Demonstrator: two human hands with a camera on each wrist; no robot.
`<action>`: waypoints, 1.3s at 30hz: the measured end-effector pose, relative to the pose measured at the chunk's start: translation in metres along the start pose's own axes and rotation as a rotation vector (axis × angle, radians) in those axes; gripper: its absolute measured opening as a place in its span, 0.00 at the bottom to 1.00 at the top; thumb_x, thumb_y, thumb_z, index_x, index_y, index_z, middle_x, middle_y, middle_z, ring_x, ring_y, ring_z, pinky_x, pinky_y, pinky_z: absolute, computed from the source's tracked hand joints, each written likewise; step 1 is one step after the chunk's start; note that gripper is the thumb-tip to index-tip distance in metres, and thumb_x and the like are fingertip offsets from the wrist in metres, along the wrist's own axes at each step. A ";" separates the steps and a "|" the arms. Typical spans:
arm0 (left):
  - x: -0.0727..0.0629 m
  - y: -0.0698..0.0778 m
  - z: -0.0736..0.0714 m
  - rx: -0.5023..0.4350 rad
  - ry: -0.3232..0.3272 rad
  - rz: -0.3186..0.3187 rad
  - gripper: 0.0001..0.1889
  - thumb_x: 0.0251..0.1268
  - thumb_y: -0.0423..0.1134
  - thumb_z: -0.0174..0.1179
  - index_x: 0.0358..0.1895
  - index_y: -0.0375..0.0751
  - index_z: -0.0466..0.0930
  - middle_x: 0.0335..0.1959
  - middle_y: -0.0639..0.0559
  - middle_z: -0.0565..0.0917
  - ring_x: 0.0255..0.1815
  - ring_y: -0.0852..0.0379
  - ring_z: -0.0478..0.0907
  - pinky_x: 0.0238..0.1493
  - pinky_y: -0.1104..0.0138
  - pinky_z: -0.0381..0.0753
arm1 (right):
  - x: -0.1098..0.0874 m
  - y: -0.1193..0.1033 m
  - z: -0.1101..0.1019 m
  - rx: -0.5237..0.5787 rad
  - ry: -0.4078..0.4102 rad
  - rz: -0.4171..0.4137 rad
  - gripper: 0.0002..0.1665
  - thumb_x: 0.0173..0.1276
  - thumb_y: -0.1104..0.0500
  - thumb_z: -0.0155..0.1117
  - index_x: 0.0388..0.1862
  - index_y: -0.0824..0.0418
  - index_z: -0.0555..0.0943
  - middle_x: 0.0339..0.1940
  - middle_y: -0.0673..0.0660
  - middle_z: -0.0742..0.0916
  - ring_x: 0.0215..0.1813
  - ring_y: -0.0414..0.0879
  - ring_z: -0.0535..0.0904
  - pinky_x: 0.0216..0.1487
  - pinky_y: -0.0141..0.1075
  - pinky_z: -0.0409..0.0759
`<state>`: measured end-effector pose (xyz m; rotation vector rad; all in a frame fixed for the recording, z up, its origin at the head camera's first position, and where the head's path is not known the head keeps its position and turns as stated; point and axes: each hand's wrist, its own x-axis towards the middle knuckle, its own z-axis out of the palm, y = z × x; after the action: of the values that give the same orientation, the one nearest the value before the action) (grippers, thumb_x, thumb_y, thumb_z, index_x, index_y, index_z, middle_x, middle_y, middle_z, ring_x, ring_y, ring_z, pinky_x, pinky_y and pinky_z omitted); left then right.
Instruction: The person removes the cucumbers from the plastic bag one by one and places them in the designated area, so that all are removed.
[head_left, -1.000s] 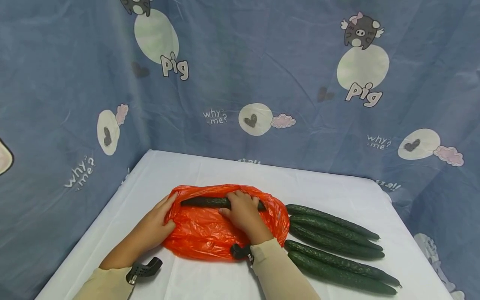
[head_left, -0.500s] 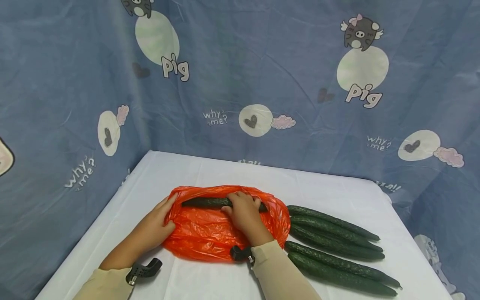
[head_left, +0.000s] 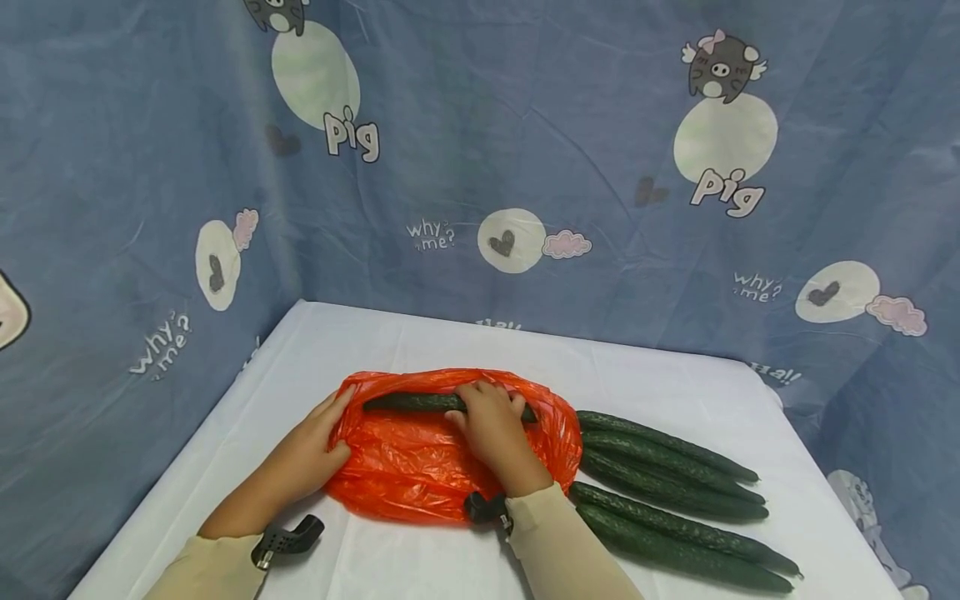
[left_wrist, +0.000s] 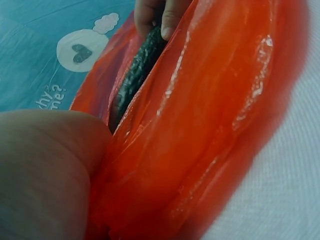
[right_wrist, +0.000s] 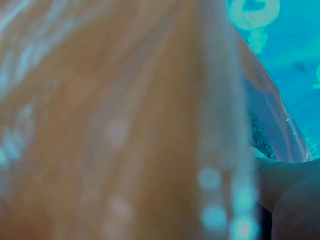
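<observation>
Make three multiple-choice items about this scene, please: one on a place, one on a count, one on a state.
1. Where do the loose cucumbers lie?
A. right of the bag
B. left of the bag
C. behind the bag

2. How many cucumbers lie outside the bag?
A. two
B. five
C. eight

3. What does the right hand do?
A. hangs idle in the air
B. grips the cucumber in the bag
C. lies flat on the table

Answers: 1 A, they lie on the table to the bag's right. 2 B, five lie side by side. 3 B, its fingers curl over that cucumber while the left hand holds the bag's end.
</observation>
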<state>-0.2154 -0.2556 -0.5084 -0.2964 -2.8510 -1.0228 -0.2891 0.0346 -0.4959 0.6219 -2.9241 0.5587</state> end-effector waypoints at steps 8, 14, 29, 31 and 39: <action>-0.001 -0.001 0.000 0.007 0.011 0.005 0.45 0.62 0.27 0.57 0.85 0.39 0.52 0.84 0.33 0.57 0.80 0.29 0.60 0.73 0.33 0.66 | -0.005 -0.010 -0.018 -0.003 -0.023 -0.018 0.25 0.73 0.41 0.66 0.65 0.47 0.82 0.61 0.52 0.85 0.60 0.52 0.78 0.55 0.52 0.65; 0.001 -0.002 -0.001 0.013 0.014 0.001 0.46 0.62 0.27 0.57 0.85 0.40 0.51 0.83 0.32 0.57 0.80 0.28 0.60 0.72 0.32 0.66 | -0.008 -0.017 -0.031 -0.014 -0.014 -0.036 0.25 0.72 0.42 0.68 0.64 0.47 0.83 0.58 0.51 0.86 0.58 0.52 0.78 0.51 0.50 0.65; 0.000 -0.002 -0.001 0.002 0.028 -0.022 0.47 0.64 0.29 0.58 0.86 0.42 0.48 0.84 0.32 0.55 0.80 0.27 0.59 0.73 0.32 0.64 | -0.015 -0.019 -0.060 0.004 -0.111 -0.017 0.22 0.74 0.44 0.67 0.64 0.46 0.82 0.58 0.52 0.86 0.62 0.53 0.79 0.58 0.57 0.70; 0.000 -0.002 -0.002 0.003 0.042 -0.027 0.48 0.64 0.29 0.58 0.87 0.44 0.47 0.84 0.32 0.54 0.80 0.28 0.59 0.73 0.31 0.64 | -0.017 -0.020 -0.066 0.005 -0.120 -0.019 0.23 0.74 0.45 0.67 0.64 0.46 0.82 0.57 0.52 0.85 0.62 0.53 0.79 0.59 0.59 0.70; 0.001 -0.001 -0.006 -0.009 0.075 -0.029 0.48 0.64 0.28 0.57 0.87 0.45 0.45 0.84 0.32 0.53 0.80 0.28 0.58 0.72 0.31 0.65 | -0.022 -0.020 -0.088 0.049 -0.154 -0.067 0.24 0.74 0.46 0.68 0.65 0.51 0.81 0.55 0.53 0.85 0.58 0.51 0.81 0.59 0.53 0.79</action>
<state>-0.2167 -0.2594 -0.5043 -0.2139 -2.7929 -1.0289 -0.2584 0.0584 -0.4118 0.7993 -3.0261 0.6017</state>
